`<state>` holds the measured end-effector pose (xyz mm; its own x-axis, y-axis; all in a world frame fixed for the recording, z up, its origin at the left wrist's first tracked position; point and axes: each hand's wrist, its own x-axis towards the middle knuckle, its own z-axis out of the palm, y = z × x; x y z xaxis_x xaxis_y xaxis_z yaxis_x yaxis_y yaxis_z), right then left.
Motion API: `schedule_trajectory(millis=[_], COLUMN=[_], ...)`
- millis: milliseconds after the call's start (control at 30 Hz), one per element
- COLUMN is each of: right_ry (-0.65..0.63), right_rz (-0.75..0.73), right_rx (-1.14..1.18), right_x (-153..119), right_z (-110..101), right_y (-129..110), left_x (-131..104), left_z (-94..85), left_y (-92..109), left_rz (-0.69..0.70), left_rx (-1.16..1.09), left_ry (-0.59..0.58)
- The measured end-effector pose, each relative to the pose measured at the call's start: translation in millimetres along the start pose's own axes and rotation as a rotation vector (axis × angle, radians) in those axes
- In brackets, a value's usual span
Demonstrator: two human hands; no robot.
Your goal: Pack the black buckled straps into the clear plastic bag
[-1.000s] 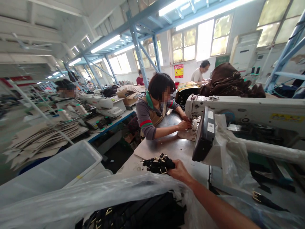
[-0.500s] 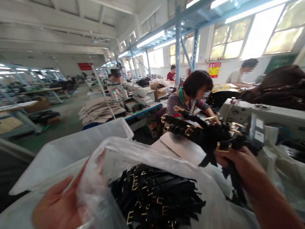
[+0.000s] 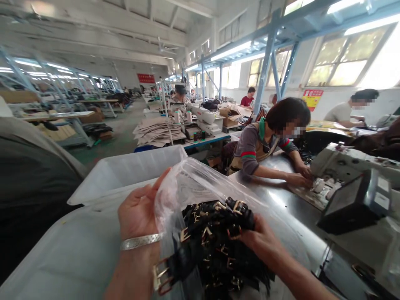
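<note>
Black gold-buckled straps (image 3: 215, 237), clear bag (image 3: 187, 183)

Co-worker (image 3: 265, 146) at perhaps a sewing machine (image 3: 353, 166)

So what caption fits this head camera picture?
Left hand holds open a clear plastic bag while right hand grips black gold-buckled straps.

Straps: bundle of black straps (image 3: 215, 237) with gold-coloured buckles, heaped and tangled, lying inside the open mouth of the bag.
Bag: clear plastic bag (image 3: 190, 183), crinkled, its opening pulled upward and wide; its near edge wraps the straps on the left.
Position: lower centre, in front of a white bin.
</note>
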<state>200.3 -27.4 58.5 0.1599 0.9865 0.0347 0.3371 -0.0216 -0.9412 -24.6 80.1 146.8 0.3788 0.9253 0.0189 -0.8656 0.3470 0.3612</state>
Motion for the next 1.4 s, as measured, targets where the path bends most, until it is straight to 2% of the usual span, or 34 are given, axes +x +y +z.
schedule_trajectory(millis=[100,167,300,400,467,533,600,633,667,733,767,867,967,1033,1133,1233,1300,1400], right_ry=[0.067,0.061,-0.007,-0.068,-0.092,-0.066,-0.062,-0.121,-0.235,-0.549,-0.606,-0.590,-0.650,-0.737,-0.805,-0.734,-0.684,-0.696], right_rz=[-0.004,0.022,0.042,0.071,0.033,-0.087,-0.214,-0.251,-0.267,-0.317,-0.331,-0.341,-0.246,-0.144,-0.056,-0.043,0.020,0.135], right_rx=[-0.577,-0.824,-0.902,-0.914,-0.913,-0.892,-0.816,-0.764,-0.723,-0.744,-0.818,-0.976,-1.043,-1.030,-0.839,-0.711,-0.725,-0.738], right_x=[36,50,62,60,47,23,-11,-31,-53,-96,-115,-153,-155,-146,-132,-126,-127,-131], right_z=[15,18,17,6,-2,-4,5,14,27,55,69,98,95,80,58,45,42,41], right_y=[26,39,50,43,33,20,14,16,22,44,59,102,117,108,85,69,67,72], left_x=[1,2,7,11,13,13,13,14,14,14,14,13,12,11,11,13,14,14], left_z=[0.9,3.8,9.4,8.8,6.8,5.0,4.3,4.4,4.7,5.5,5.9,7.1,9.0,10.6,12.4,11.9,10.3,7.2], left_y=[3,0,-9,-14,-15,-15,-14,-14,-14,-15,-15,-16,-17,-18,-19,-21,-21,-20], left_rz=[-0.004,-0.007,-0.027,-0.045,-0.044,-0.034,-0.020,-0.014,-0.005,0.010,0.015,0.013,0.009,0.007,0.015,0.026,0.026,0.030], left_rx=[0.022,0.032,0.051,0.076,0.088,0.097,0.113,0.125,0.137,0.158,0.166,0.187,0.208,0.225,0.252,0.294,0.321,0.337], left_ry=[0.022,0.027,0.012,0.006,0.006,0.009,0.022,0.031,0.041,0.061,0.065,0.061,0.048,0.046,0.049,0.043,0.038,0.018])
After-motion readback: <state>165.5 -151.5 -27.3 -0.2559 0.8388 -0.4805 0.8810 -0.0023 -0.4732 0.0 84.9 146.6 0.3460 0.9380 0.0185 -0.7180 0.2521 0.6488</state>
